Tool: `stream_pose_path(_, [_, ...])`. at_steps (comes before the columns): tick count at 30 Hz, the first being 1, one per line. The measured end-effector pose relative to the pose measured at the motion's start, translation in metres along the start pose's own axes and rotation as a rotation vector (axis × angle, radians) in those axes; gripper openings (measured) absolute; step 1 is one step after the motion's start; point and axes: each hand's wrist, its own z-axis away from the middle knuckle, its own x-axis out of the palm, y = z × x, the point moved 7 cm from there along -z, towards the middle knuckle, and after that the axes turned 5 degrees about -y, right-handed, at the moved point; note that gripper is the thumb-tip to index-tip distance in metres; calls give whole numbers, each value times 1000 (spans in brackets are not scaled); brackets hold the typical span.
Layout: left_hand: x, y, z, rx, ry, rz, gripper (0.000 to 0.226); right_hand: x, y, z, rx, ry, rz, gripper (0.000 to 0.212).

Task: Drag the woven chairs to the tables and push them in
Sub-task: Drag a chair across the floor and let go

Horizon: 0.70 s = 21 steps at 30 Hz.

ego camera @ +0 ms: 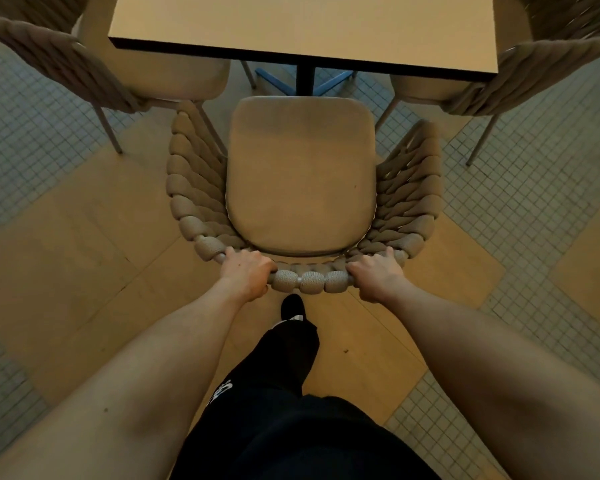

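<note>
table (302, 26) sits dead ahead of the chair (300, 174); seat front is near its edge, not under yet. two more chairs flank the gap. left hand (246, 271) and right hand (378, 277) both wrapped round the back rail, evenly spaced. looks like a straight push forward.

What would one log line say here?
left hand: holds woven chair backrest | right hand: same | seat front near table edge, not under
</note>
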Motion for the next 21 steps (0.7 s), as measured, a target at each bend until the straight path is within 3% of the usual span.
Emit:
stream_pose_path(13, [13,26,3,-21,10,53,35,18,16,9,27,-22,-80,33])
stream_pose_path(21, [11,6,33,-37,103,206,44,25,-1,24,37,-2,-110,76])
